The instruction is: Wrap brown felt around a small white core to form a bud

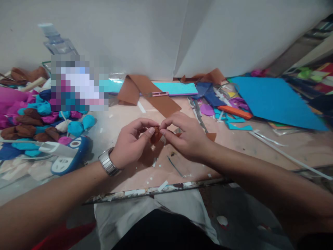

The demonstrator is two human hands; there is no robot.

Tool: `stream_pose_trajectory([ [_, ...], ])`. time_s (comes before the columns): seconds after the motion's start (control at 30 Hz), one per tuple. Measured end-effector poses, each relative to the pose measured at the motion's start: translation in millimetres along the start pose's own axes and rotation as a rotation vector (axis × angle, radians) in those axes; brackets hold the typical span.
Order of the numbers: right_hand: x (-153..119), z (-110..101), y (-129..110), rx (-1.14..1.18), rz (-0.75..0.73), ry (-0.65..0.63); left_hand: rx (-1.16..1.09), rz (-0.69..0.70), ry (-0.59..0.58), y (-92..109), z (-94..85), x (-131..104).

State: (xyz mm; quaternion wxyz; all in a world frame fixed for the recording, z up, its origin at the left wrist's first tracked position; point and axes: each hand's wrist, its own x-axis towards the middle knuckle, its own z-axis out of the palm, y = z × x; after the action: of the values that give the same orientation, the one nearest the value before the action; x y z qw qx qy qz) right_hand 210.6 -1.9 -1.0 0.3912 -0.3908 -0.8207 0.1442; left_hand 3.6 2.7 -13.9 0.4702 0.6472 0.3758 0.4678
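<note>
Between my two hands, above the middle of the table, is a small crumpled brown piece [156, 135]. My left hand [134, 140], with a metal watch at the wrist, pinches it from the left side. From the right, my right hand [182, 135] grips its upper edge between thumb and index finger. The fingertips of both hands nearly meet and cover part of the piece. Just beyond them lies a folded brown strip [158, 97], with a pink-handled tool [158, 94] resting across it.
Crumpled pink, blue and brown pieces [43, 107] heap at the left beside a blue-and-white glue gun [69, 156]. An orange cutter [235, 112], blue sheet [281, 100] and white sticks [286, 151] lie right. Behind stands a clear bottle [58, 43].
</note>
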Motion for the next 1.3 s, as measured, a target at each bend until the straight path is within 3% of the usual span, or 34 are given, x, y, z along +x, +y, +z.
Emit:
stream_pose_trajectory([
  [0.9, 0.3, -0.7, -2.6, -0.079, 0.02, -0.025, 0.097, 0.043, -0.025, -0.4, -1.3, -2.7],
  [1.3, 0.6, -1.0, -2.0, -0.066, 0.018, -0.024, 0.17, 0.148, -0.105, -4.1, -2.6, -3.3],
])
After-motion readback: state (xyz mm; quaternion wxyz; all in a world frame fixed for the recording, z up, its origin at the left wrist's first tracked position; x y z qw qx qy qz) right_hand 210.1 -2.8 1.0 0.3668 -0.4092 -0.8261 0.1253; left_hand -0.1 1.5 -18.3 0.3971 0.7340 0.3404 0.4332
